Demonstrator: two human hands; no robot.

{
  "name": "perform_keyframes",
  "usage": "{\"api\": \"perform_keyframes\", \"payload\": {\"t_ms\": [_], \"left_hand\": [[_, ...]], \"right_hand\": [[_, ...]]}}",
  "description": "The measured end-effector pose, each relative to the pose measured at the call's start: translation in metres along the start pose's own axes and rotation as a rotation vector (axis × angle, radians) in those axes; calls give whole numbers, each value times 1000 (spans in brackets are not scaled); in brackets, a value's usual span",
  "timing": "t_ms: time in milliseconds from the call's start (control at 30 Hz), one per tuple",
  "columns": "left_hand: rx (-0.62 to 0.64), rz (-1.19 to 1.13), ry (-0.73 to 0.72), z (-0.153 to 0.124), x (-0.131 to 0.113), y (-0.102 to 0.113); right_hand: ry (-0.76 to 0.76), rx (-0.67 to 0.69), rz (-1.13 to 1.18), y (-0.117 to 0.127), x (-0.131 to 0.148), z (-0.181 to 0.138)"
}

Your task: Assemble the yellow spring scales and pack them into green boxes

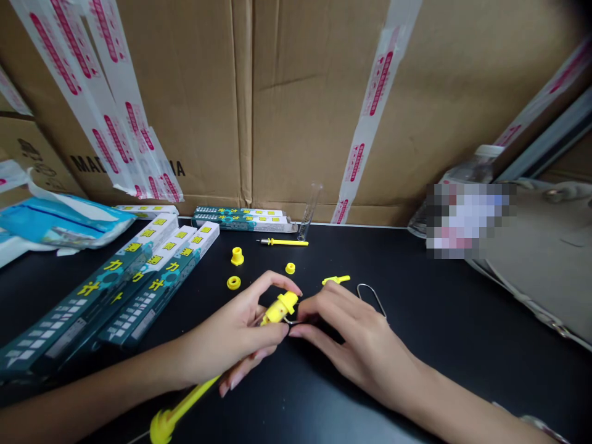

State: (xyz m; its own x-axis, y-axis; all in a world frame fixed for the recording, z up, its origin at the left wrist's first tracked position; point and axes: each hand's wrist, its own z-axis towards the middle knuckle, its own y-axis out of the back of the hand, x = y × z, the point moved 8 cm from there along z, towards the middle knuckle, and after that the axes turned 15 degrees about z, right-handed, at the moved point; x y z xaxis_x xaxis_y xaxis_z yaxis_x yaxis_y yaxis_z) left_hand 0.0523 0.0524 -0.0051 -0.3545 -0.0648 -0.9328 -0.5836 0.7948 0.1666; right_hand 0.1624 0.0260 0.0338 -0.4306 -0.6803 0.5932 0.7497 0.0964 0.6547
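Observation:
My left hand (226, 327) is closed around a tubular spring scale (280, 308) with a yellow top. Its yellow rod (192, 398) sticks out below my palm toward the lower left. My right hand (361, 333) pinches a thin bent metal wire (291, 321) at the yellow top; where it attaches is hidden by my fingers. Beyond my hands lie a yellow threaded cap (237, 256), a yellow ring (234, 283), a small yellow nut (290, 268) and a slim yellow piece (336, 280). A metal wire loop (372, 299) rests behind my right hand.
Several spring scale boxes (166, 271) lie at left and back. A clear tube (309, 213) stands near a yellow rod (289, 242). At right are a plastic bottle (476, 163) and a pale bag (541, 259). A blue packet (60, 219) sits at left; cardboard (300, 111) walls the back.

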Motion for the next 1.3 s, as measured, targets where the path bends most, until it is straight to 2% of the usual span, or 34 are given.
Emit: {"api": "perform_keyframes", "payload": {"t_ms": [67,133,300,433,567,767,1000,1300], "left_hand": [[0,14,16,0,1,-2],[-8,40,29,-1,2,-4],[-57,123,71,-5,0,-3],[-66,172,79,-5,-3,-3],[-102,210,92,-2,-2,-1],[-89,189,108,2,-1,-2],[-173,254,130,1,1,2],[-181,239,122,3,2,1]], "right_hand": [[64,30,-53,-3,4,-1],[78,37,-13,-4,3,-2],[13,4,298,-2,-6,1],[-57,2,394,-1,-12,5],[-108,-6,433,0,-16,7],[-166,1,474,-2,-20,6],[-253,-21,546,-6,-23,5],[-295,-72,486,-6,-24,3]]}}
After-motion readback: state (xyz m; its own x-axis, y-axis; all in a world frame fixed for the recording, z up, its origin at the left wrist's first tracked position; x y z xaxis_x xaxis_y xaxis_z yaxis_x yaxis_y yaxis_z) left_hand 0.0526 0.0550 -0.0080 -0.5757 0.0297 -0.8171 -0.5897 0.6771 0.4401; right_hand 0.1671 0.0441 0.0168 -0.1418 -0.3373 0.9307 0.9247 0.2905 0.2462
